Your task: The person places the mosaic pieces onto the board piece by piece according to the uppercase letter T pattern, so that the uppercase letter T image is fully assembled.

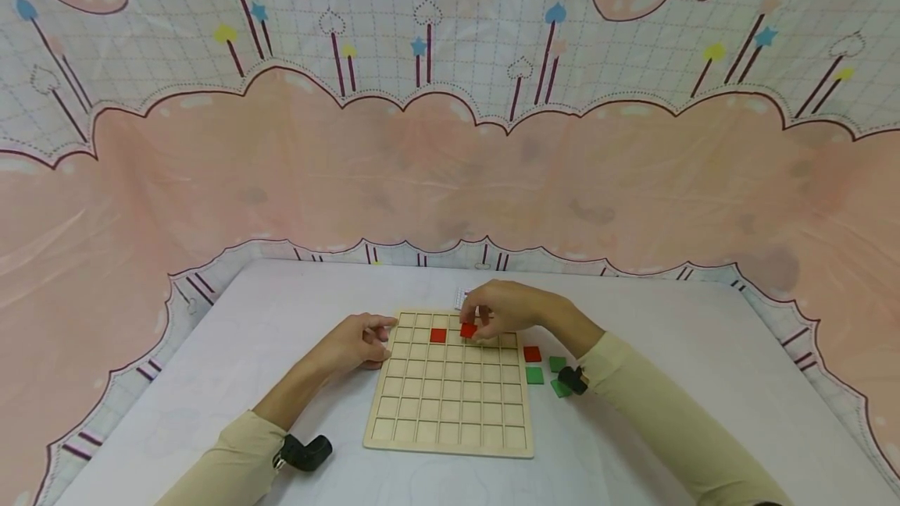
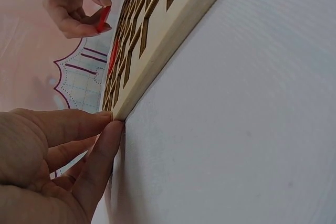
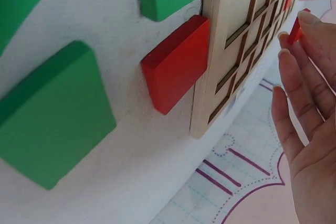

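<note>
A pale wooden grid board [image 1: 450, 390] lies on the table, its square cells edged by raised strips. My left hand [image 1: 355, 342] holds it at the far left corner; thumb and index fingertips [image 2: 107, 124] meet the corner in the left wrist view. My right hand [image 1: 508, 308] is over the far part of the board and pinches a thin red square tile [image 1: 468, 330] between thumb and fingers, tilted on edge in the right wrist view. A second red tile [image 1: 438, 335] sits in a cell of the second row from the far edge.
Right of the board lie a red tile [image 1: 532, 354] and several green tiles [image 1: 535, 375], some near the right wrist's black camera [image 1: 573, 379]. A small printed card [image 1: 461, 298] lies behind the board, partly hidden by the right hand. A patterned cloth [image 1: 450, 178] hangs behind the table.
</note>
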Demonstrator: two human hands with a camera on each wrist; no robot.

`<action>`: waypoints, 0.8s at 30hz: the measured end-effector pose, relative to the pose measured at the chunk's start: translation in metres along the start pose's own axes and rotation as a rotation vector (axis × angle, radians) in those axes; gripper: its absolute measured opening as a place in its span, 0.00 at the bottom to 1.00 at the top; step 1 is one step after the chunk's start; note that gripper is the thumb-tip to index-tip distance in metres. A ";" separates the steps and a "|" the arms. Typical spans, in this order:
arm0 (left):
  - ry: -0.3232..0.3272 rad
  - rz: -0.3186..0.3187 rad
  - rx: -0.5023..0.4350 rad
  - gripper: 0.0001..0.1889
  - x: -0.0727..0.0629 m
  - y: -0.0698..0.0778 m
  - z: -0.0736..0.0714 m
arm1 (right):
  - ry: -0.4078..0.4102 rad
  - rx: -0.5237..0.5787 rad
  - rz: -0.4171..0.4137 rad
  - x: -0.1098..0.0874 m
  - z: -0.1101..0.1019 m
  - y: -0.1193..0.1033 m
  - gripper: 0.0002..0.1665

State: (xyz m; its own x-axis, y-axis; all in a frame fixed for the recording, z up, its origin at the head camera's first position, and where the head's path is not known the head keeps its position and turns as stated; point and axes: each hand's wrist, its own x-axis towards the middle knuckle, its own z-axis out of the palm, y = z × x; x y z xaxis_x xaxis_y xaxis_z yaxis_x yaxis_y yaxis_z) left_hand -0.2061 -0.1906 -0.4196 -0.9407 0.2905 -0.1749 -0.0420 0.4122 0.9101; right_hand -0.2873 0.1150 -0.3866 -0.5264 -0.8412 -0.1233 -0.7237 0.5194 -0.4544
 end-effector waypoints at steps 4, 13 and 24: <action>-0.004 0.001 -0.008 0.32 0.000 -0.001 0.000 | -0.002 -0.021 0.003 0.004 0.002 -0.001 0.14; -0.005 0.006 -0.009 0.31 0.001 -0.002 -0.001 | -0.023 -0.062 0.009 0.012 0.005 -0.002 0.13; -0.014 0.012 -0.007 0.32 0.000 0.000 -0.001 | -0.037 -0.078 0.021 0.018 0.007 -0.006 0.13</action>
State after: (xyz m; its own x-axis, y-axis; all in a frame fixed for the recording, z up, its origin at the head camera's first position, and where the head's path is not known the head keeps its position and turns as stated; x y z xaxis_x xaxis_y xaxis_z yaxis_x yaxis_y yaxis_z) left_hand -0.2061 -0.1911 -0.4195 -0.9364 0.3074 -0.1696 -0.0336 0.4026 0.9147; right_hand -0.2886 0.0958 -0.3925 -0.5259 -0.8342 -0.1657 -0.7458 0.5460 -0.3817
